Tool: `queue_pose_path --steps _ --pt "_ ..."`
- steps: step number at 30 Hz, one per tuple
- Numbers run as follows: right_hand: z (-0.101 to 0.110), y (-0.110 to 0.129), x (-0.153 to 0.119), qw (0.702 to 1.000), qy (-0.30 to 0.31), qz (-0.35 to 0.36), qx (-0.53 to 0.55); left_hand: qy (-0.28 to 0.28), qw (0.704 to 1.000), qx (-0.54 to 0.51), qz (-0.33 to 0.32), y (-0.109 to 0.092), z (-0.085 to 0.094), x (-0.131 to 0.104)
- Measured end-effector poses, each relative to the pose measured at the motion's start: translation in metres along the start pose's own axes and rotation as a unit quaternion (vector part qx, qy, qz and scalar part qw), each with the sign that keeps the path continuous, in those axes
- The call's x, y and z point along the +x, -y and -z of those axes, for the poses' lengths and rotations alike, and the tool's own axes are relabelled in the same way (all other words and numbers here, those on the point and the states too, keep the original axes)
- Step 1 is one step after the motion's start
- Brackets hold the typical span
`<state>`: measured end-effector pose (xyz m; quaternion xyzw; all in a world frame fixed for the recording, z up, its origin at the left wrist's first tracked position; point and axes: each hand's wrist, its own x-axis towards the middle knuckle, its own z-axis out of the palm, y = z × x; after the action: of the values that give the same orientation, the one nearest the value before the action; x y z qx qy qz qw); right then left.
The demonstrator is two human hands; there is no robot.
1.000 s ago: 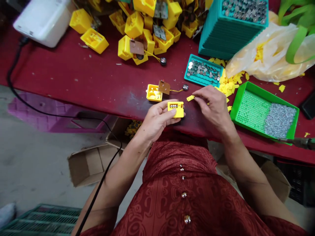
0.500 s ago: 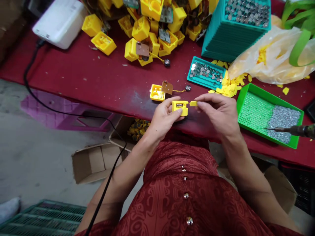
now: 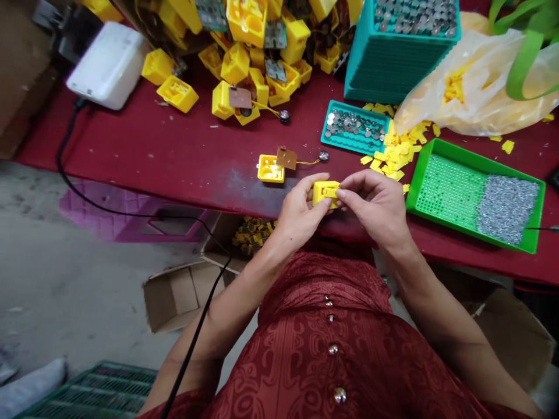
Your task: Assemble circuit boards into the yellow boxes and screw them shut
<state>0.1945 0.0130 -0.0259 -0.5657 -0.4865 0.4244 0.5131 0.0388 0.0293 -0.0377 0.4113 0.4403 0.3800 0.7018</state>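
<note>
My left hand [image 3: 301,206] is closed around a small yellow plastic case [image 3: 318,188], above the front edge of the table. A small flat yellow cover [image 3: 330,193] lies over the slot in the case, its far end pinched between thumb and fingers of my right hand [image 3: 374,201]. Just beyond, an open yellow housing [image 3: 271,170] sits on the cloth with a brown circuit board [image 3: 286,158] leaning out of it. Thin yellow wires run from the board to a round metal disc [image 3: 324,155].
A teal tray of button cells [image 3: 356,126] stands beside loose yellow covers [image 3: 398,152]. On the right is a green basket [image 3: 454,192] of screws. Yellow housings [image 3: 236,63] pile up at the back, near stacked teal trays [image 3: 397,67]. A black cable [image 3: 131,210] crosses the left side.
My right hand has brought the yellow cover leftward onto the case, over the slot where button cells showed. The case has turned slightly in my left hand. The whole view has shifted a little.
</note>
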Motion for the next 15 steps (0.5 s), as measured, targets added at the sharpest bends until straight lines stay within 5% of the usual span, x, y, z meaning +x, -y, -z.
queue_pose_path --steps 10,15 --pt "-0.001 0.012 -0.004 0.991 0.002 0.039 -0.125 -0.040 0.987 0.142 -0.067 -0.003 -0.003 -0.007" --pt "0.008 0.027 -0.003 0.932 0.039 0.143 -0.330 -0.007 0.999 0.042 -0.026 -0.002 -0.001 -0.010"
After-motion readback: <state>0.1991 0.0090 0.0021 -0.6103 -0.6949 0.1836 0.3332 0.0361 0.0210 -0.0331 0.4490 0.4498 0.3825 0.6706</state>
